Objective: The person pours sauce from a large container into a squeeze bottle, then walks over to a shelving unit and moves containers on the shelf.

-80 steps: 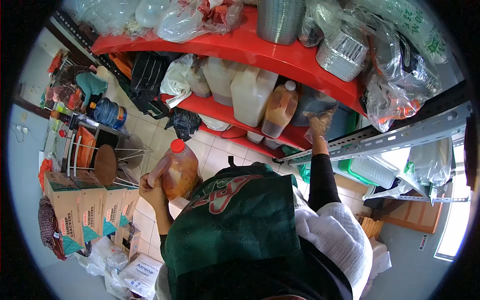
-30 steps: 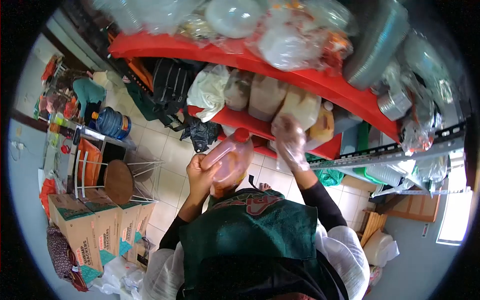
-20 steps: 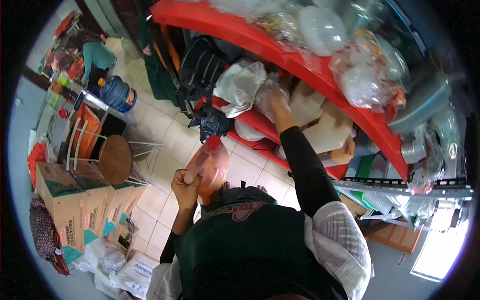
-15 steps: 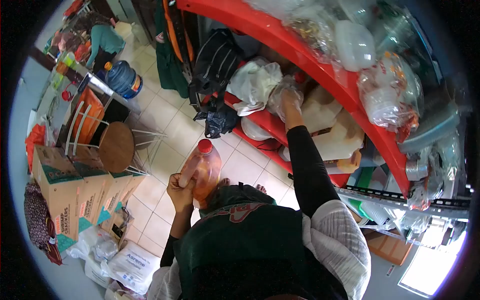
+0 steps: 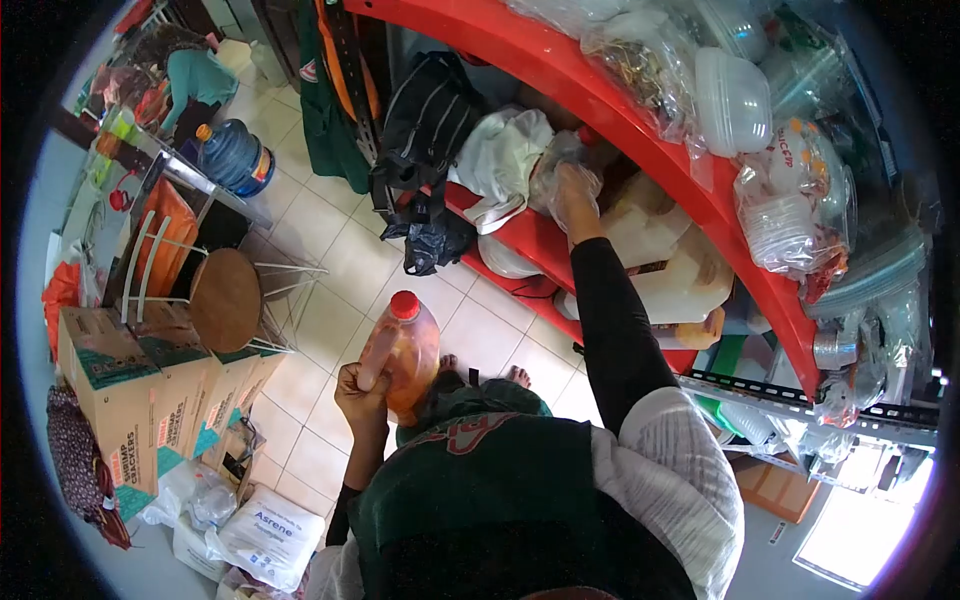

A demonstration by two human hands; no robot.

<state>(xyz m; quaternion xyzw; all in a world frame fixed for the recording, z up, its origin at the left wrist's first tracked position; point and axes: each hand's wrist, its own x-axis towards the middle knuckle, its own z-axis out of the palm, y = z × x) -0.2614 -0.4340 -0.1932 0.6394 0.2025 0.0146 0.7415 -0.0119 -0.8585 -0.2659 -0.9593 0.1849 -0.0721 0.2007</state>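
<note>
My left hand (image 5: 362,400) is wrapped round the handle of a big clear jug (image 5: 408,362) with a red cap and orange-brown liquid inside. The jug hangs upright in front of my body. On the right, my right hand (image 5: 572,192) reaches into the red shelf, against a clear plastic bag (image 5: 548,180); its fingers are mostly hidden by the plastic. A white bag (image 5: 503,160) lies just left of that hand. Large jugs with pale contents (image 5: 685,280) stand on the shelf to its right.
The red shelf edge (image 5: 640,100) curves above my right arm, with bagged plastic containers (image 5: 735,100) on top. A black backpack (image 5: 425,120) hangs beside it. At left are a round stool (image 5: 226,300), cartons (image 5: 115,390) and a water bottle (image 5: 235,158). A person (image 5: 198,85) bends at the far left.
The view has shifted slightly. The jug in my left hand sits a little lower. My right hand remains at the clear plastic bag on the shelf.
</note>
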